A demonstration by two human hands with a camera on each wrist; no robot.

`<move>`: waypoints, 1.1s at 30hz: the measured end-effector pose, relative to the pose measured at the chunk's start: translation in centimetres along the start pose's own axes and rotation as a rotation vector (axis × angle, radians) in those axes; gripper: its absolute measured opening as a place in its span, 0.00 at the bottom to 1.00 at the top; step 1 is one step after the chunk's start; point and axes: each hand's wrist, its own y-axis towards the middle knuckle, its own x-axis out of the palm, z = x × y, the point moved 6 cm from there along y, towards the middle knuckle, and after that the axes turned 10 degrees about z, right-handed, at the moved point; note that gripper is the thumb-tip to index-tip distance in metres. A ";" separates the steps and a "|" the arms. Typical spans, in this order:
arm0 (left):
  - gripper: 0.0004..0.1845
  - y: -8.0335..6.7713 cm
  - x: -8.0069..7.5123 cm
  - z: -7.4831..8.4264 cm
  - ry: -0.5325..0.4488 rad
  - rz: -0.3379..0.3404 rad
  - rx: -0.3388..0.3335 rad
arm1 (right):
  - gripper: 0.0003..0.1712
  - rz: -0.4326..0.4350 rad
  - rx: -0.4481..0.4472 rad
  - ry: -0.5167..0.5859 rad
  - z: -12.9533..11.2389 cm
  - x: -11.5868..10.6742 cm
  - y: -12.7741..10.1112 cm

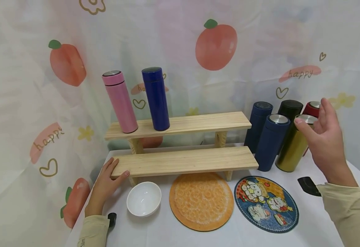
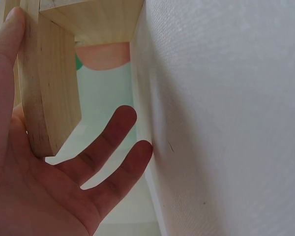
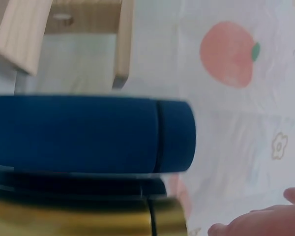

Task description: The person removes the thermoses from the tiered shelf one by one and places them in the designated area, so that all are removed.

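From the head camera, the left hand [image 1: 106, 185] rests with relaxed fingers against the left end of the lower board of a two-step pale wooden shelf [image 1: 186, 160], thumb along the board's front edge, fingers on its end. On the upper step stand a pink cylindrical flask [image 1: 120, 102] and a royal-blue cylindrical flask [image 1: 156, 98], side by side near the left end. The right hand [image 1: 325, 137] hovers, fingers spread and holding nothing, just beside the silver lid of a gold metal flask [image 1: 293, 145], which stands on the white table [image 1: 309, 226] right of the shelf; whether the thumb tip touches the lid cannot be told. Around it cluster two navy flasks [image 1: 271, 142], a black flask [image 1: 289, 109] and a red flask [image 1: 311, 109]. In front of the shelf lie a small white bowl [image 1: 144, 199], a round orange mat [image 1: 201, 200] and a round blue cartoon mat [image 1: 266, 204]. In the left wrist camera, the left hand [image 2: 44, 187] is spread, the palm and thumb against the wooden board [image 2: 49, 93], two fingers [image 2: 113, 142] reaching under it beside the white tabletop [image 2: 226, 118]. In the right wrist camera, the gold flask [image 3: 78, 216] fills the bottom edge, with a navy flask [image 3: 88, 133] beyond it, the black one between them, and only fingertips [image 3: 255, 226] show at the lower right corner, clear of the flask.
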 end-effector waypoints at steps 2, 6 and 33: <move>0.52 0.0 0.0 -0.1 0.001 0.000 -0.008 | 0.49 -0.017 -0.002 -0.024 -0.4 0.8 -0.2; 0.52 0.0 -0.1 -0.3 0.004 0.003 -0.017 | 0.51 -0.070 -0.031 -0.033 -0.9 2.7 -0.3; 0.54 0.3 0.3 -0.6 -0.005 0.020 -0.016 | 0.54 -0.387 -0.087 0.148 -4.1 17.8 -2.3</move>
